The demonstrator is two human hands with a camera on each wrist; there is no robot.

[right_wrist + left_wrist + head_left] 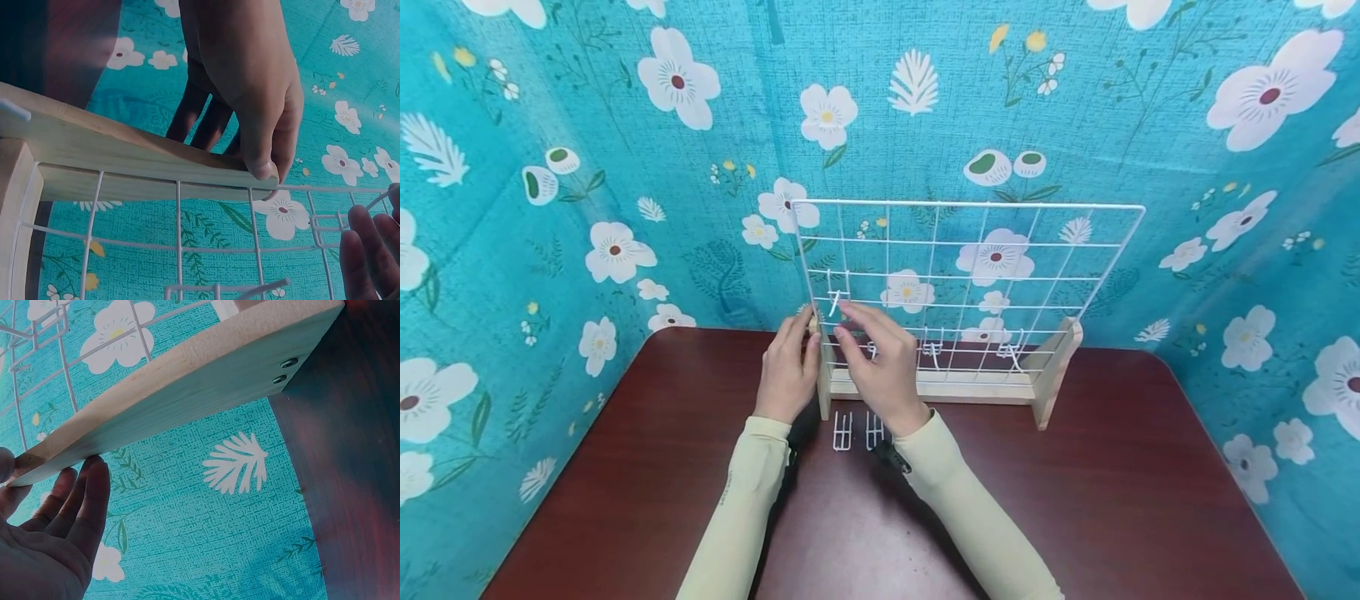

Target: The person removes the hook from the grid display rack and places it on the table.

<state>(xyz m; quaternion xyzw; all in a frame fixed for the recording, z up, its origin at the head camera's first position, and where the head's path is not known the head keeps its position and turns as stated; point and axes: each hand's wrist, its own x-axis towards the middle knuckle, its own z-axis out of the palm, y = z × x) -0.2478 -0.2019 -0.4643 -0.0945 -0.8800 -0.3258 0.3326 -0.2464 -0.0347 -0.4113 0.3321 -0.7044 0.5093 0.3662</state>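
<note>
A white wire grid (958, 275) stands upright between two wooden side supports. My left hand (787, 367) grips the upper end of the left wooden support (187, 394), thumb on one side and fingers on the other, as the right wrist view shows. A white wire hook (837, 296) hangs on the grid's left part. Beside its prong is my right hand (886, 367), index fingertip very close to the prong and thumb apart below, with a visible gap between them. In the right wrist view, this hook (328, 228) points toward my right fingers (369, 250).
More white hooks hang lower on the grid, including a middle hook (932, 348) and a right hook (1011, 354). Two loose wire pieces, a left one (842, 431) and a right one (873, 429), lie on the dark red table (1112, 500). A flowered teal curtain (737, 108) surrounds the table.
</note>
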